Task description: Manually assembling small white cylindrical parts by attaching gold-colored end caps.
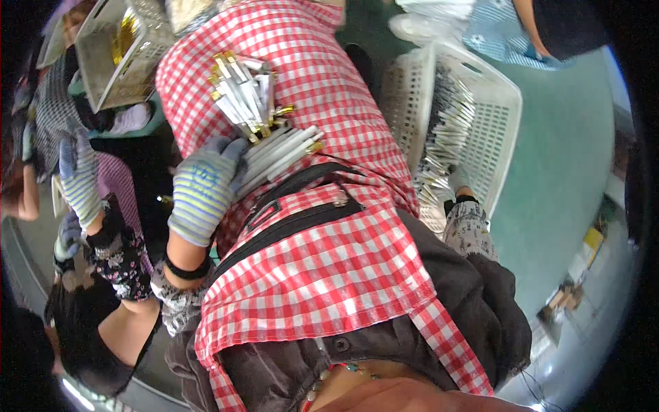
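Note:
My left hand [206, 185], in a striped knit glove with blue-grey fingertips, is closed around the near ends of several slim white tubes [281, 154] on my lap. One of them shows a gold end. Just beyond lies a loose pile of white sticks with gold-coloured ends [244, 96], resting on my red checked apron [302, 62]. My right hand [460, 178], also gloved, reaches down into a white slotted plastic basket [504, 103] at my right. Many thin pale sticks with dark ends [449, 127] fill part of it. The right fingers are mostly hidden among them.
Another white basket [103, 58] with gold-coloured pieces stands at the far left. Beside me on the left, a co-worker's gloved hand [81, 178] and sleeve show. White plastic bags [425, 20] and another person's blue cloth [498, 34] are at the far right, over green floor [570, 151].

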A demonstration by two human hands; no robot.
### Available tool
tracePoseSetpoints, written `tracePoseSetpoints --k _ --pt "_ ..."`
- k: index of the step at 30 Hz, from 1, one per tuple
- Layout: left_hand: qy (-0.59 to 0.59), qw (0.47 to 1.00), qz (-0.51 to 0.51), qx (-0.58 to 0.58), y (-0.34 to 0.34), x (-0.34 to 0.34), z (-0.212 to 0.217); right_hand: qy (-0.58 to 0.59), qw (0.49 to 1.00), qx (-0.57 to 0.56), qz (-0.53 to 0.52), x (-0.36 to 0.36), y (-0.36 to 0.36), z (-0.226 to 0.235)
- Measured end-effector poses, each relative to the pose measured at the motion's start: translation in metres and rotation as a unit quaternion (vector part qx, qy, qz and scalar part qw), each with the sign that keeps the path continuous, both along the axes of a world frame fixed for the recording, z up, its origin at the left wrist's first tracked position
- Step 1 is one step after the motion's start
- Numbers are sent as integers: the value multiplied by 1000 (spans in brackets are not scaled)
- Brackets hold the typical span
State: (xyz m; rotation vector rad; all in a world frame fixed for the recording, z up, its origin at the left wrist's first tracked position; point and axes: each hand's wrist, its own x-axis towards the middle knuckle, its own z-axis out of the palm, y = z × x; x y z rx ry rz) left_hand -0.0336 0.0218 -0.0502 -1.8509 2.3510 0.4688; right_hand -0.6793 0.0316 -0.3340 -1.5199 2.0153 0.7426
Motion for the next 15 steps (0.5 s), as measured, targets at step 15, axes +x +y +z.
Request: tracePoseSetpoints --k 15 --pt "7 974 -86 -210 -38 3 3 -266 873 -323 250 240 -129 204"
